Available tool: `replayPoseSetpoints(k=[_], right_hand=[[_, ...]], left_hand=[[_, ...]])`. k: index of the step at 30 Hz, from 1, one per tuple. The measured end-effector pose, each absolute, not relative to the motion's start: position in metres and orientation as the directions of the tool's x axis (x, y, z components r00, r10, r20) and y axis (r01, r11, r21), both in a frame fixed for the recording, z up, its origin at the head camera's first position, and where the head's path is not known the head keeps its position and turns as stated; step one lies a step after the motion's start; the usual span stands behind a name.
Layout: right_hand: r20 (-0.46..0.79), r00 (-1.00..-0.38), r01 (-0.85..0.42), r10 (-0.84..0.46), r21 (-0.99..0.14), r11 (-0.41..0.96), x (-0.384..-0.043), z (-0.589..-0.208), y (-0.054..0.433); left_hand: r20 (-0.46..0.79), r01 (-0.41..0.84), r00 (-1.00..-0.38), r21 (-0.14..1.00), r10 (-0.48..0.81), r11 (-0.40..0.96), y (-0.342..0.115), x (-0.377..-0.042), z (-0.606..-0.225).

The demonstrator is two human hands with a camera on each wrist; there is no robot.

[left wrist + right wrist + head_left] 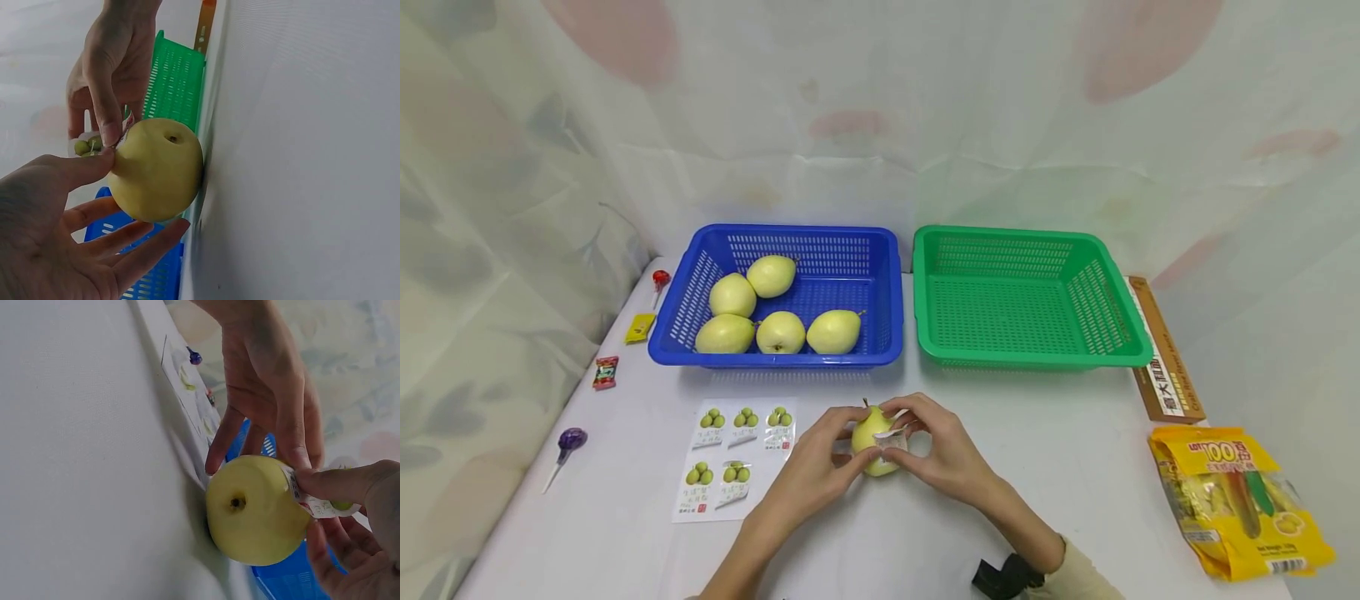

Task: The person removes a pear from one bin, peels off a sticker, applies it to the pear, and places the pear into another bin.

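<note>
A yellow-green pear (pixel 867 427) is between both hands on the white table, its stem pointing away. My left hand (pixel 826 463) holds it, fingers along its left side and thumb at the label. My right hand (pixel 951 454) pinches a white pear-picture sticker (pixel 322 508) between thumb and fingers. One edge of the sticker lies against the pear's skin, while the rest stands off it. Both thumb tips meet at that edge in the right wrist view. To the left lies a sheet (pixel 762 479) bearing several similar stickers, some with lifted corners.
Behind stand a blue basket (pixel 775 360) with several pears and a green basket (pixel 1030 360) with nothing in it. Lollipops (pixel 572 439) and small wrapped sweets (pixel 606 372) lie at left. On the right are a brown box (pixel 1165 358) and a yellow snack bag (pixel 1240 508).
</note>
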State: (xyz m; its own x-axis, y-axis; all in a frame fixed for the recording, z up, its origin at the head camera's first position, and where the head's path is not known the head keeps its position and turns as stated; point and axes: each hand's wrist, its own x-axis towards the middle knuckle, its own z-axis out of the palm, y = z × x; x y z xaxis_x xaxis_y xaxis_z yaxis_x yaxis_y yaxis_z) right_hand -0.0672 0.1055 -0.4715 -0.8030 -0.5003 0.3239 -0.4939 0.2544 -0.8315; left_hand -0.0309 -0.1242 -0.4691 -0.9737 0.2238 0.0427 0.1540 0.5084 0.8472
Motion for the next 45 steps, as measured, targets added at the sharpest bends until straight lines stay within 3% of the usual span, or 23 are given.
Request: replayPoseSetpoints(k=[6, 10, 18, 24, 34, 45], right_hand=[[0.216, -0.808, -0.387, -0.548, -0.896, 0.218, -0.079, -0.478, 0.114], [0.137, -0.761, -0.277, -0.634, -0.952, 0.127, -0.088, -0.488, 0.122], [0.128, -0.657, -0.246, -0.743, -0.968, 0.051, -0.104, -0.494, 0.127], [0.121, -0.650, -0.174, -0.751, -0.985, -0.007, -0.110, -0.500, 0.127], [0.205, -0.657, -0.399, -0.725, -0.911, 0.103, -0.092, -0.485, 0.110], [0.183, -0.671, -0.415, -0.719, -0.896, 0.159, -0.087, -0.487, 0.104]], left_hand=[[0.029, 0.153, -0.970, 0.847, 0.243, 0.509, -0.125, -0.032, -0.468], [0.028, 0.159, -0.964, 0.856, 0.263, 0.493, -0.126, -0.032, -0.469], [0.025, 0.155, -0.959, 0.878, 0.281, 0.452, -0.130, -0.034, -0.472], [0.009, 0.139, -0.957, 0.891, 0.290, 0.431, -0.132, -0.035, -0.473], [0.013, 0.139, -0.963, 0.879, 0.269, 0.455, -0.129, -0.036, -0.473], [-0.016, 0.029, -0.995, 0.897, 0.098, 0.441, -0.124, -0.038, -0.474]])
